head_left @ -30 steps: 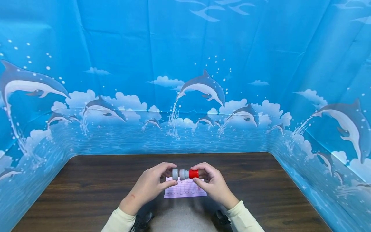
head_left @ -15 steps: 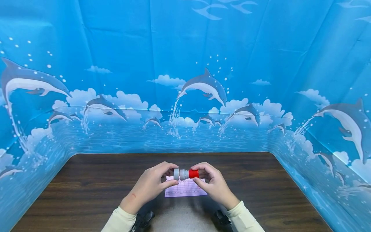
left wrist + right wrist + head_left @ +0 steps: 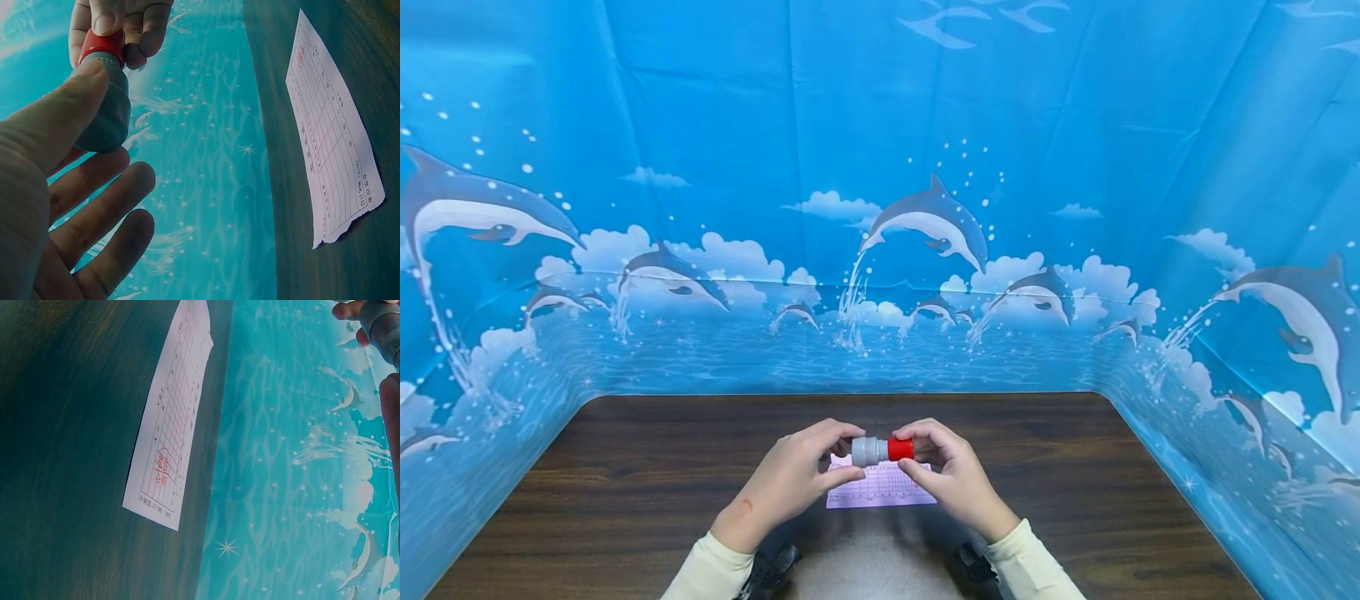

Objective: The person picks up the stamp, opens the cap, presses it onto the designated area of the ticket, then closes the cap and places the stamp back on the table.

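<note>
Between my hands, above the table, is a round stamp with a red handle (image 3: 901,449) and a grey body. Its grey cap (image 3: 859,452) sits flush against the body, with no gap showing. My left hand (image 3: 795,472) pinches the cap end between thumb and fingers; in the left wrist view its other fingers spread below the grey part (image 3: 106,122). My right hand (image 3: 953,475) holds the red handle with thumb and fingertips. Under the stamp lies a pink printed slip (image 3: 882,493); the right wrist view shows a red mark (image 3: 163,465) near one end of it.
The dark wood-grain table (image 3: 647,475) carries the slip. A blue dolphin-print cloth (image 3: 880,358) rises round its back and sides. Black wrist-worn devices (image 3: 772,569) sit under both wrists.
My left hand has moved slightly right with the cap, and the gap between cap and stamp has closed. The right hand keeps its hold on the red handle, almost still.
</note>
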{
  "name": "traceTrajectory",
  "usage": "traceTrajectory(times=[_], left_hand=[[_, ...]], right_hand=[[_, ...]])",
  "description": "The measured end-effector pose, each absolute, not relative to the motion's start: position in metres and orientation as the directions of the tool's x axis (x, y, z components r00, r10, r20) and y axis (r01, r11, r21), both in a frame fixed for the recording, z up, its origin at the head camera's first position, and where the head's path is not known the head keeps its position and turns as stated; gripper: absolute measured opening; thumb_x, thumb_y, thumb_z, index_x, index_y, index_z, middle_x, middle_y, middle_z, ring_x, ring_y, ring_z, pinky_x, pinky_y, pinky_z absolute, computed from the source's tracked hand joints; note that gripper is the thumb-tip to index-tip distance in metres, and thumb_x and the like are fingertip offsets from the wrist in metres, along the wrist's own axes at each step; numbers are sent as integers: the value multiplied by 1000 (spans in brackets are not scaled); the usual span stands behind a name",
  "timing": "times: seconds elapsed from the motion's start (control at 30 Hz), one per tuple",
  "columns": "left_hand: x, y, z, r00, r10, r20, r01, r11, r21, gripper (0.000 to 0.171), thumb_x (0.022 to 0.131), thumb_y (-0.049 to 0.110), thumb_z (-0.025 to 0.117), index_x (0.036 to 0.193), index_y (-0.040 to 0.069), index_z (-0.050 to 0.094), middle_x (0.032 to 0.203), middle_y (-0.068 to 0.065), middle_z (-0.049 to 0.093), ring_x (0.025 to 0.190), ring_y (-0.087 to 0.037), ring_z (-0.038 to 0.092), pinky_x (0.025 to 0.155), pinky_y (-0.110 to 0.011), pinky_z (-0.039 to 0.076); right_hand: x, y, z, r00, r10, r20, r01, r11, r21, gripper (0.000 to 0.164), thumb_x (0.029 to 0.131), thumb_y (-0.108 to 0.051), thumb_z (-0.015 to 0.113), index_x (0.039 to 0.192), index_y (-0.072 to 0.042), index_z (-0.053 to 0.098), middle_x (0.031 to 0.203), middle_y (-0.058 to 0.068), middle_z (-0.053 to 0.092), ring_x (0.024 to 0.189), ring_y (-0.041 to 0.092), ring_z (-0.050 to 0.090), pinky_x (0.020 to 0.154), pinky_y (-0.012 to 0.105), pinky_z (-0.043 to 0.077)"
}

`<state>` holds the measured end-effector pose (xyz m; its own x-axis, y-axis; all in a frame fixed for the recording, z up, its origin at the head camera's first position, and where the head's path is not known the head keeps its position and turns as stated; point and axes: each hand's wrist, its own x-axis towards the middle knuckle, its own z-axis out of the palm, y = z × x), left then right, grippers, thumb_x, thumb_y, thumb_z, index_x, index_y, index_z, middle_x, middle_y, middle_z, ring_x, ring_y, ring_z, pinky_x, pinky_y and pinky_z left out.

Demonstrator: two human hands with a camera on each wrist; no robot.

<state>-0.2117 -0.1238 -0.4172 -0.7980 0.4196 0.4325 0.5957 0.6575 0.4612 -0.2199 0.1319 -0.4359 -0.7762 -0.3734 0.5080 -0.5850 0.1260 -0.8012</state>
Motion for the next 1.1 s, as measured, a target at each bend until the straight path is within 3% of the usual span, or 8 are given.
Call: traceTrajectory(times=[0.2,0.4,0.7,0.93,1.1], left_hand=[[-212,-124,-416,-785,427,449,612,644,458,52,81,28,90,127,16,68,108,8,69,89,-12,69,75,-31,61],[-211,-123,-414,-772,430,468,625,647,437,51,80,27,91,126,18,69,107,10,69,88,-4,65,73,-21,57],[-209,-123,-413,-776,426,465,622,639,453,50,82,26,89,127,17,69,106,9,69,87,-7,66,73,-28,60],[-209,-122,-413,-768,422,481,633,613,473,49,82,26,90,125,16,69,106,10,66,88,-8,66,71,-22,57],[-208,-122,-413,-767,421,485,634,616,467,49,82,26,90,125,18,69,108,11,68,88,-4,64,71,-22,57]], right_hand=[[-220,131,-437,-777,-380,502,-576,109,-810,31,92,-2,76,120,-10,66,118,11,70,96,25,71,83,33,62],[-220,131,-438,-790,-374,486,-567,142,-812,39,92,-2,77,129,-11,65,119,9,72,96,22,71,83,31,61],[-221,133,-439,-786,-383,486,-595,253,-763,42,90,-2,79,127,-20,68,120,-3,69,100,15,71,87,32,61],[-219,133,-437,-767,-386,513,-629,290,-722,38,86,-7,84,121,-16,71,111,-6,74,97,13,71,83,47,62],[-219,132,-436,-761,-391,518,-641,330,-693,39,85,-8,85,121,-18,71,112,-9,73,98,11,70,85,41,62]])
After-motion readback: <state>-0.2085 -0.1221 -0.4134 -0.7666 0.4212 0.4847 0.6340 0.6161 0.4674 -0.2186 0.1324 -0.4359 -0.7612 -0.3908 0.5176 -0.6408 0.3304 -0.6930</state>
